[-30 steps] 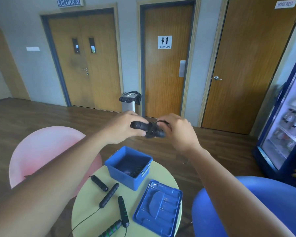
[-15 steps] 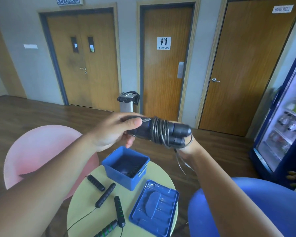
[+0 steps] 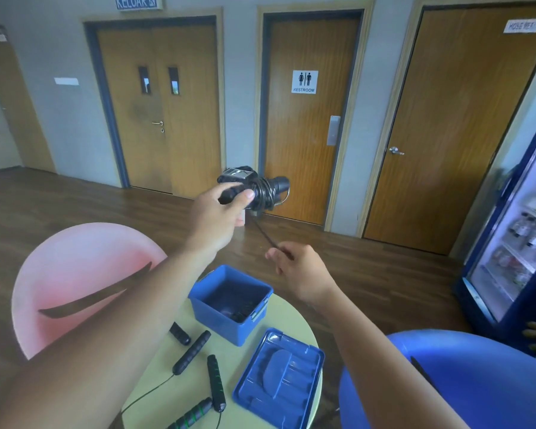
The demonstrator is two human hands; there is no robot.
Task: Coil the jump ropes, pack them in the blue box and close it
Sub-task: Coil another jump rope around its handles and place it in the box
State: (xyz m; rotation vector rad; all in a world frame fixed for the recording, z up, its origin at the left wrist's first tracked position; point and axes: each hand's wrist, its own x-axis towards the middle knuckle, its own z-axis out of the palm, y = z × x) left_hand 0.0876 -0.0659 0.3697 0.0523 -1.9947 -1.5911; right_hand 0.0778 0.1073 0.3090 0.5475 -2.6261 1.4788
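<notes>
— How far along is it?

— Roughly midway, I'd say. Nearest, below the forearms, four handles lie loose on the table with thin cord trailing off its near edge; none of those coiled yet. Just right of them, under the right forearm, the lid lies flat, off the box.

— And the box?

— The box stands open below and between the two hands. There's something dark in the bottom, possibly a rope already packed; I can't tell.

— What are the hands doing?

— The right hand is lower, its fingers pinching the free end of the cord. That cord runs up to the left hand, held higher and farther out, closed around a rope: handles together, cord wound round them. Only that tail is left to wrap, by the look of it.

— Anything in the way?

— Not much. A pink chair sits left of the left arm, a blue one under the right elbow. Beyond the hands, a bin by the doors, and a fridge far right.
</notes>
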